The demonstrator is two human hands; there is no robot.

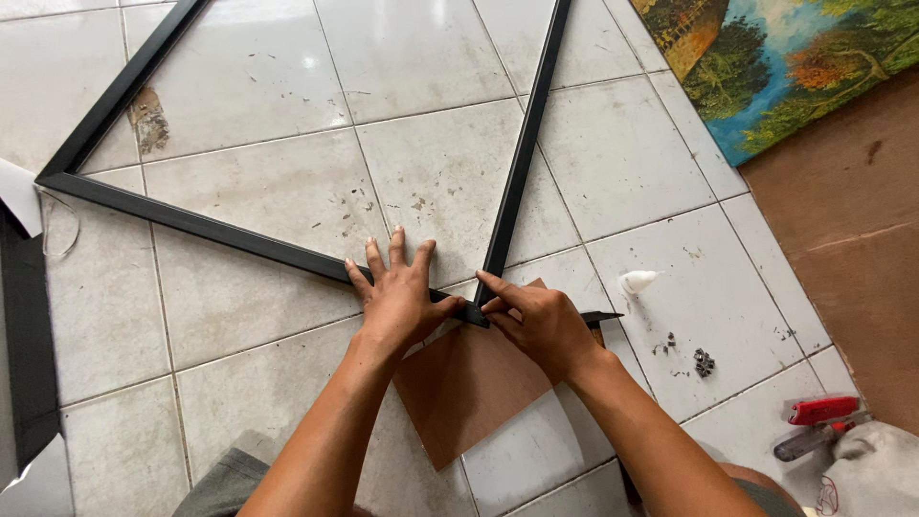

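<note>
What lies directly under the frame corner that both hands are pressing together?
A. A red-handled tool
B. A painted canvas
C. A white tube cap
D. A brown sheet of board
D. The left hand and right hand press the corner of the black frame where its two bars meet, and that corner rests on a brown board lying on the tiled floor.

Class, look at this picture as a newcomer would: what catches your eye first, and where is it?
First, the two hands at centre: the left hand lies flat and the right hand presses at the near corner of a black frame that spreads across the white tiled floor. Under that corner lies a brown board. A colourful landscape painting sits top right.
</note>
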